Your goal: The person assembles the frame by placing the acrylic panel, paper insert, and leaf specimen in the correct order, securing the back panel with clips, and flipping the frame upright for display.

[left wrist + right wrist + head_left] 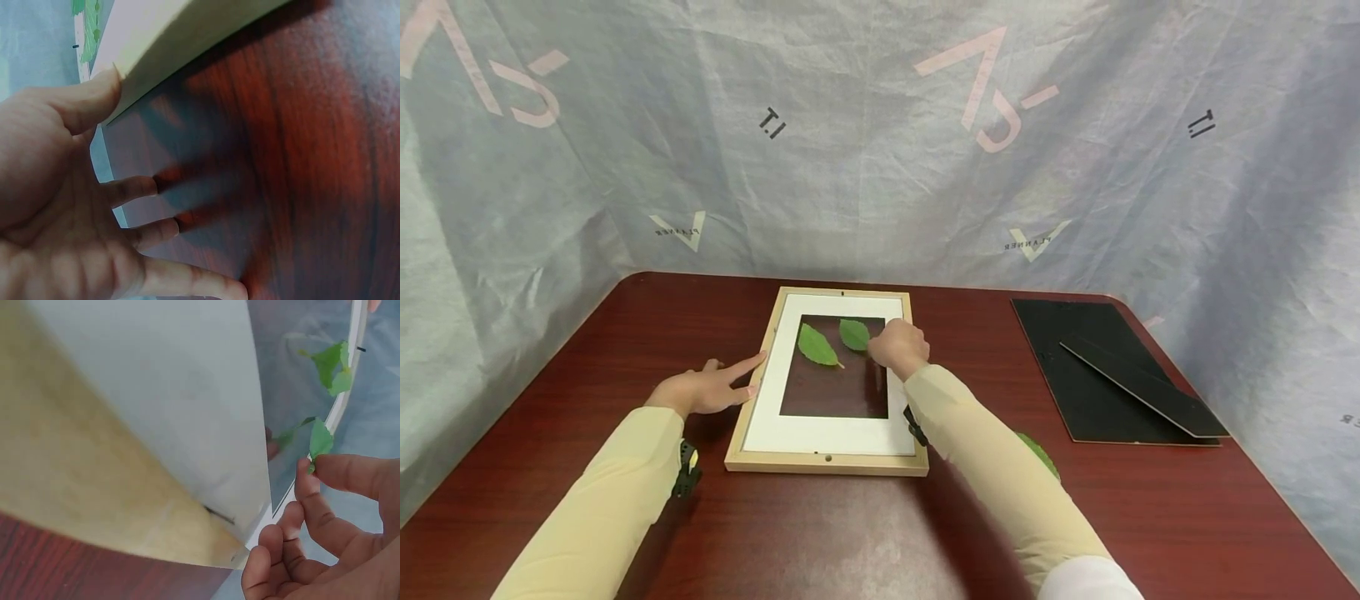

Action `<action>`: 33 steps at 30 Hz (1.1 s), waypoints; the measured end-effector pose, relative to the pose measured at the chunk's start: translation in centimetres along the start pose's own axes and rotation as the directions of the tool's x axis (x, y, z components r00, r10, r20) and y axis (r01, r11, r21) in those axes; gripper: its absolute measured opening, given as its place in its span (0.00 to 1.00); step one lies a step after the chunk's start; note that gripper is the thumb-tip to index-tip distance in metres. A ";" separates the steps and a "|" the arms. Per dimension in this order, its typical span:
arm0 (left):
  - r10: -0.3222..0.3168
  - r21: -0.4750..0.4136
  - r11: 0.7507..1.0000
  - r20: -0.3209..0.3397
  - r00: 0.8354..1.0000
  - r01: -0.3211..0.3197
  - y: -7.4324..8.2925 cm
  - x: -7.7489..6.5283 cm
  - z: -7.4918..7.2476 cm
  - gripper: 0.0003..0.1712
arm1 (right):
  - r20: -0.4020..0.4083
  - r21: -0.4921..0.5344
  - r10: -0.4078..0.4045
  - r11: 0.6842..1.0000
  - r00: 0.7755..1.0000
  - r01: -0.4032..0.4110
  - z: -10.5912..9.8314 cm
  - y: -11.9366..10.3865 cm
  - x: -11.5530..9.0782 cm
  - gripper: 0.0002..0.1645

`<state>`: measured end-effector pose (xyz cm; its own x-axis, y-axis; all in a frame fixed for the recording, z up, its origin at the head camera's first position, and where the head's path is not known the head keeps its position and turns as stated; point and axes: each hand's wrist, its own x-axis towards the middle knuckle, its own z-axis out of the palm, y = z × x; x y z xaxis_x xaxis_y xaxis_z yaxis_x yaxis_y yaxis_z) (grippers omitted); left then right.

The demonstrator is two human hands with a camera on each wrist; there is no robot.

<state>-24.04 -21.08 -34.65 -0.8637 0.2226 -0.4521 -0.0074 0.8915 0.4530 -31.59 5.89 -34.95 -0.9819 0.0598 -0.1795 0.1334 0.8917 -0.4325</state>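
Observation:
A light wooden picture frame lies on the table with a white mat inside its rim and a glossy dark window in the middle. One green leaf lies in the upper left of that window. My right hand reaches over the frame and pinches a second green leaf by its stem end between thumb and index finger. On the frame's left side, my left hand has its fingers spread, the thumb against the wooden edge. Its other fingertips come down by the tabletop in the left wrist view.
At the right of the reddish-brown table lies a black board, with a narrower black piece slanting across it. Another green leaf is partly hidden by my right forearm. Grey patterned cloth hangs behind the table.

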 end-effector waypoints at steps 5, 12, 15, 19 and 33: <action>0.009 -0.016 1.000 0.000 1.000 -0.009 -0.1 0.1 0.1 0.39 | 0.020 -0.042 -0.006 0.999 1.000 0.007 0.3 -0.2 0.3 0.15; 0.009 -0.025 1.000 0.002 1.000 -0.009 0.0 0.1 0.2 0.39 | 0.015 -0.089 -0.029 0.996 0.999 0.030 0.7 -0.7 0.6 0.15; 0.010 -0.022 1.000 0.001 1.000 -0.010 0.2 0.0 0.2 0.39 | 0.005 -0.107 -0.036 0.994 0.999 0.036 0.8 -0.7 0.8 0.16; 0.001 -0.005 1.000 0.000 1.000 -0.001 0.0 0.3 0.2 0.40 | -0.006 -0.117 -0.047 0.992 0.999 0.046 0.9 -0.6 0.9 0.15; -0.030 -0.006 1.000 0.017 0.999 0.031 -0.4 0.7 0.1 0.40 | 0.030 0.073 -0.130 0.989 0.991 0.127 -1.3 -0.1 0.4 0.29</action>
<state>-24.59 -21.29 -35.19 -0.8546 0.2019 -0.4785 -0.0369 0.8954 0.4437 -32.14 6.43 -33.86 -0.9865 -0.0699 -0.1483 0.0168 0.8569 -0.5152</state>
